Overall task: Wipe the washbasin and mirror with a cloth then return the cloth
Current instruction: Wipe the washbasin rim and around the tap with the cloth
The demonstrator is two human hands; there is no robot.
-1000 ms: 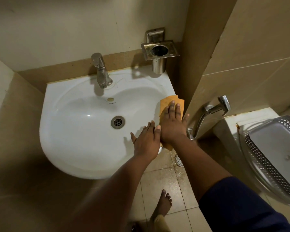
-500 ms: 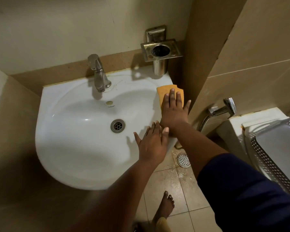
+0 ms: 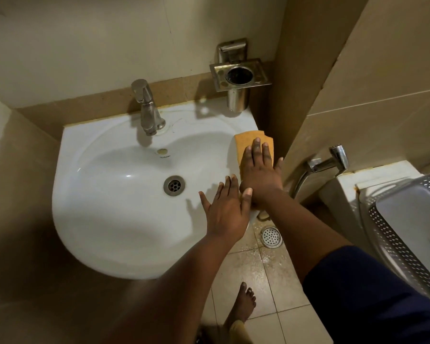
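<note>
Wiping | my right hand [image 3: 260, 173] presses the folded orange cloth [image 3: 253, 142] flat, fingers straight, on the white ceramic washbasin [image 3: 114, 219] right rim | cloth's long axis along rim | left hand [image 3: 225, 209] open beside it

Cloth: we've slid the orange cloth [image 3: 253, 145] up the frame along the washbasin [image 3: 114, 219] right rim.
Right hand: our right hand [image 3: 260, 170] travelled with it.

right hand [image 3: 260, 173] hides most of the cloth [image 3: 245, 142] (mirror out of frame).
</note>
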